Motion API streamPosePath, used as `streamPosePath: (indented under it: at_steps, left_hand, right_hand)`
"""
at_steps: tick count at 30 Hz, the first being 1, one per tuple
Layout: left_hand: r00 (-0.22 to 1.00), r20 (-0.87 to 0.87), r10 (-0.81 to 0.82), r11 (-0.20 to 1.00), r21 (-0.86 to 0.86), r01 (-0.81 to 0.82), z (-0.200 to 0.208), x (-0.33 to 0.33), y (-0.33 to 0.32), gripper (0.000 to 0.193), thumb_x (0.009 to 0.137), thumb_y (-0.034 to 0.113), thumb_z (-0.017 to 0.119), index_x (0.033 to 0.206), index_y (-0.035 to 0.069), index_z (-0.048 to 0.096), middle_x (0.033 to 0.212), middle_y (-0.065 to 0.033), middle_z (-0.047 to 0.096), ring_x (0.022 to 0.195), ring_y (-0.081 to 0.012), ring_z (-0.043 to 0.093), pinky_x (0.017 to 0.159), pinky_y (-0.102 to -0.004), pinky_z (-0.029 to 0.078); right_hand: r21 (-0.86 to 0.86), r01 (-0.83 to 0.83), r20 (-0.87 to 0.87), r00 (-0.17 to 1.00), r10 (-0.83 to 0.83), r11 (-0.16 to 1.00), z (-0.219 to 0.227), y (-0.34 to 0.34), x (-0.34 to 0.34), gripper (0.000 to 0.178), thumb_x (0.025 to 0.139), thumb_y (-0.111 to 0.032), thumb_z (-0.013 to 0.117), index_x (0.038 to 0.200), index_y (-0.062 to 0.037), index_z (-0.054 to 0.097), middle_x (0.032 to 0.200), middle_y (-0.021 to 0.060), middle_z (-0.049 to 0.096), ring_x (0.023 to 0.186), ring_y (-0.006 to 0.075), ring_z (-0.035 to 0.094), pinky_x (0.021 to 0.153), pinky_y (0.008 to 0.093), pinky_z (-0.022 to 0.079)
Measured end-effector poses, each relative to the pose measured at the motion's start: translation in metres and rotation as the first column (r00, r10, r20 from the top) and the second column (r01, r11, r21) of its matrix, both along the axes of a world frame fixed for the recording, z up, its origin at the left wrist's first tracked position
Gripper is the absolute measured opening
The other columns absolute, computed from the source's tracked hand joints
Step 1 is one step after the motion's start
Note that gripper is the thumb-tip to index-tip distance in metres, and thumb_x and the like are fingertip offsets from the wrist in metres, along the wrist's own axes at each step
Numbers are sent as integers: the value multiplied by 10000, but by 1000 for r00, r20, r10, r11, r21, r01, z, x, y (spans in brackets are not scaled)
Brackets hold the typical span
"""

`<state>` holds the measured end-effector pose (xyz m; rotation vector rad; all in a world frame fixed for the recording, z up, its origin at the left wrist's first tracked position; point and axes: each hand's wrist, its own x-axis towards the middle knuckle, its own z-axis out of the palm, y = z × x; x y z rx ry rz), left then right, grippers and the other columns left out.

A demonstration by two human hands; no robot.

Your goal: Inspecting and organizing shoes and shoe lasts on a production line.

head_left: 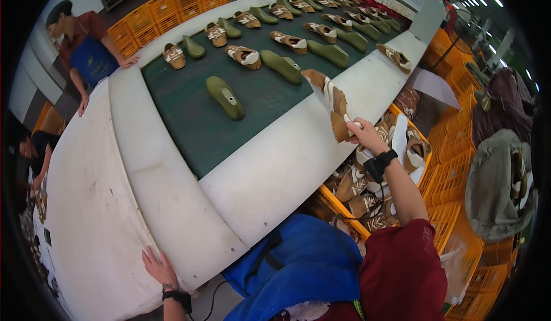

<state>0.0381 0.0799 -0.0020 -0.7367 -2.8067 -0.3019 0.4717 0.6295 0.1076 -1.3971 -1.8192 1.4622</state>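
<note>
My right hand (368,136) grips one end of a brown-and-white shoe upper (335,106), raised over the near white border of the belt and tilted. My left hand (160,268) lies on the white table surface (109,218) with its fingers stretched out, holding nothing. Ahead of me a dark green belt (189,129) carries rows of green shoe lasts, mostly set beside brown-and-white shoe uppers. The closest last (225,97) stands apart, with another last (280,67) farther along. One more shoe upper (394,57) sits on the white border at the right.
An orange crate (426,174) full of shoe uppers stands by my right forearm. More orange crates (453,169) are stacked at the right, one topped by a grey-covered bundle (498,189). A co-worker in a blue apron (92,61) stands across the table; another person (41,152) works at far left.
</note>
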Motion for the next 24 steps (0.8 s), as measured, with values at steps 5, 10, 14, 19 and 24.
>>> streamPosePath:
  at_steps: [5, 10, 14, 19, 24]
  left_hand:
    - [998, 34, 50, 998, 24, -51, 1, -1, 2, 511, 855, 287, 540, 1289, 45, 421, 1346, -252, 341, 1239, -386, 325, 1001, -468, 276]
    - [994, -86, -63, 980, 184, 78, 29, 10, 32, 514, 791, 168, 617, 1256, 36, 441, 1338, -251, 351, 1256, -400, 306, 1020, -455, 275]
    - [817, 407, -408, 698, 716, -8, 130, 37, 122, 551, 832, 201, 608, 1302, 13, 391, 1357, -171, 385, 1264, -263, 363, 1032, -379, 303]
    - [455, 360, -815, 183, 903, -388, 213, 55, 172, 543, 857, 263, 605, 1295, 13, 404, 1268, -124, 471, 1179, -190, 442, 958, -319, 384]
    - [499, 368, -784, 159, 897, -412, 217, 56, 181, 367, 881, 354, 566, 1054, 30, 561, 943, -42, 605, 841, -114, 582, 749, -270, 489]
  right_hand:
    - [-384, -421, -709, 704, 29, 822, -5, -44, -47, 712, 885, -632, 245, 1269, -53, 404, 1041, 156, 615, 878, 274, 640, 748, 334, 524]
    - [-335, -809, -897, 431, 99, 483, -5, -90, -99, 859, 758, -776, 298, 1316, -129, 384, 1120, 135, 563, 886, 298, 596, 682, 395, 517]
    - [-321, -807, -796, 514, 320, 497, 2, -123, -119, 890, 752, -752, 360, 1373, -116, 305, 1306, 112, 454, 1094, 307, 535, 827, 411, 506]
    - [-289, -945, -885, 325, 332, 153, 6, -153, -148, 775, 830, -610, 448, 1345, -40, 347, 1346, 82, 423, 1216, 185, 422, 1018, 354, 333]
    - [-265, -955, -853, 296, 430, 133, 14, -173, -159, 728, 838, -548, 505, 1312, -9, 380, 1312, 86, 453, 1194, 183, 439, 1015, 356, 338]
